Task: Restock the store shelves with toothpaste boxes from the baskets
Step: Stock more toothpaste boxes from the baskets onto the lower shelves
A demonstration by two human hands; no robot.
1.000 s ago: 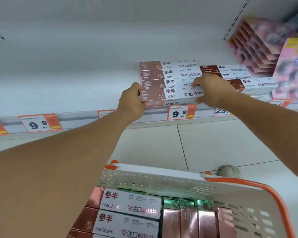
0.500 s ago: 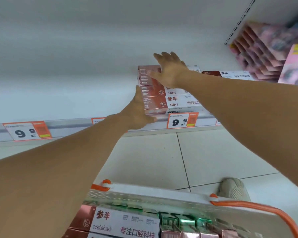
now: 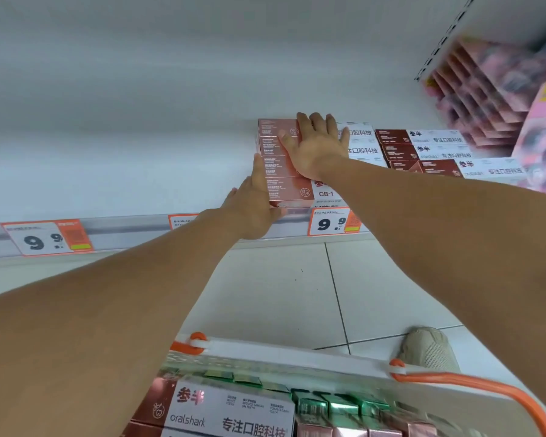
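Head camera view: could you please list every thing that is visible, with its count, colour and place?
stack of toothpaste boxes: at least four, rose-brown and white, on the shelf, under both hands
neighbouring boxes: several, dark brown and white, just right of that stack
pink packages: count unclear, blurred, far right
price tags: three, white and orange, on the shelf rail; the middle one mostly hidden
basket: one, white with orange handle, bottom, holding more boxes
floor tiles: pale, below the shelf
shoe: one, beige, beside the basket
left hand: flat against the stack's left end
right hand: flat on the stack's front
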